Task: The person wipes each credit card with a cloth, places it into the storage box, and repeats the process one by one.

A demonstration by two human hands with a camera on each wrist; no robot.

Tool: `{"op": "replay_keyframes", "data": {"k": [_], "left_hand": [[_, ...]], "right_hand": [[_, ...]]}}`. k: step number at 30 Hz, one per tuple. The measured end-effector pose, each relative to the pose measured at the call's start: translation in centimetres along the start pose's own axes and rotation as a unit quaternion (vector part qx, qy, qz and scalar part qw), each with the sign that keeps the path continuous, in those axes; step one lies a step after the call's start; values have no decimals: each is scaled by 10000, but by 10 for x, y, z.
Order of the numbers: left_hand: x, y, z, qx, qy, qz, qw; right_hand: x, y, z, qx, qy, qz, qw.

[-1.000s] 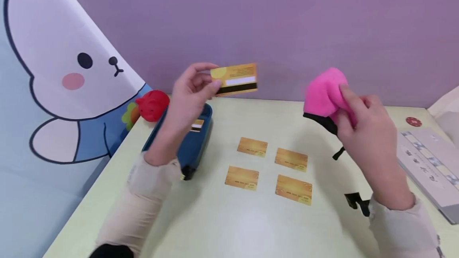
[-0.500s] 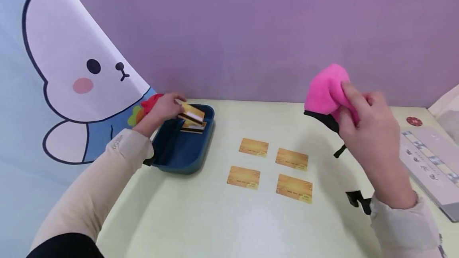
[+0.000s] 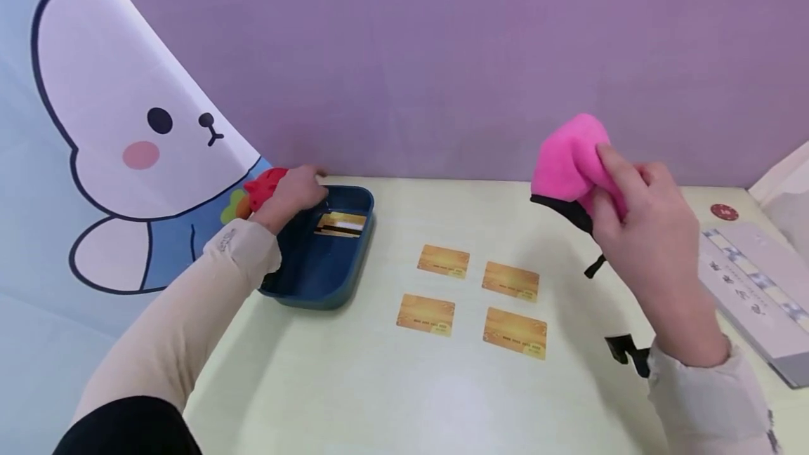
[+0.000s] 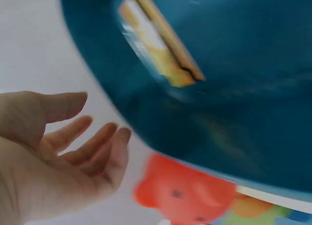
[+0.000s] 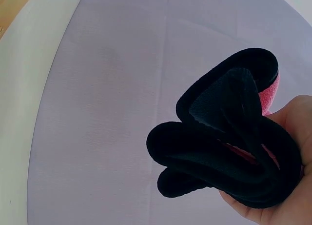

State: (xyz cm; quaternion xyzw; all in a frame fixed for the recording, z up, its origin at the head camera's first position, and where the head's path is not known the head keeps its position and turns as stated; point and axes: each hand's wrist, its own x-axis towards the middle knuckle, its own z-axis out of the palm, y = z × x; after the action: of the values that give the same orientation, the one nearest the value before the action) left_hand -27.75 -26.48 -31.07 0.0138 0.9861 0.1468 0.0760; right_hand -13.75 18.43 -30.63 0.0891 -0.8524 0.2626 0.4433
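My left hand [image 3: 296,195] is over the far left rim of a dark blue tray [image 3: 325,297]. In the left wrist view its fingers are loosely bent, with nothing between them, beside the tray's wall. Gold cards [image 3: 341,225] with a black stripe lean together inside the tray at its right side. A red pig toy [image 3: 264,187] sits just left of the tray, partly behind the left hand. Raised on the right, my right hand [image 3: 654,251] pinches a pink plush cloth piece [image 3: 565,160] with black edging [image 5: 214,156] and a dangling black strap. Its exact kind is unclear.
Several gold cards [image 3: 515,332] lie in two rows on the pale table [image 3: 404,392]. At the right are a grey-white box [image 3: 752,286], a red chip [image 3: 724,212] and a small black piece [image 3: 626,351]. A purple wall [image 3: 442,69] stands behind.
My left hand has carried a gold card from mid-air to the tray on the left and let it go inside. The right hand still holds the pink cloth piece, almost unmoved.
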Motion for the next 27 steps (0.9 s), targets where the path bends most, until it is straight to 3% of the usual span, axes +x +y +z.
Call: {"op": "replay_keyframes", "data": {"k": [3,6,8,12,14,16,20,27], "left_hand": [[-7,27,-2,-192,100,829,9963],[-14,62,8,-281,-495,1579,9858],[-18,85,20,91,-1071,1893,9760],[-24,118,54,1136,-1943,2027,9530],[-26,127,70,1630,-2124,2061,9412],[-27,133,83,1913,-2187,2038,9349],[-30,140,96,2234,-2205,1989,9284],[-29,145,96,2367,-2276,2022,9226]], "right_hand": [[2,-1,-1,-2,68,-17,10000],[3,-3,-1,19,123,-3,9999],[3,-5,-1,29,118,21,9999],[2,-7,-2,30,56,83,9999],[1,-8,-1,25,35,95,9999],[1,-9,-1,33,49,95,9999],[0,-12,1,75,105,91,9999],[2,-15,2,95,180,55,9998]]}}
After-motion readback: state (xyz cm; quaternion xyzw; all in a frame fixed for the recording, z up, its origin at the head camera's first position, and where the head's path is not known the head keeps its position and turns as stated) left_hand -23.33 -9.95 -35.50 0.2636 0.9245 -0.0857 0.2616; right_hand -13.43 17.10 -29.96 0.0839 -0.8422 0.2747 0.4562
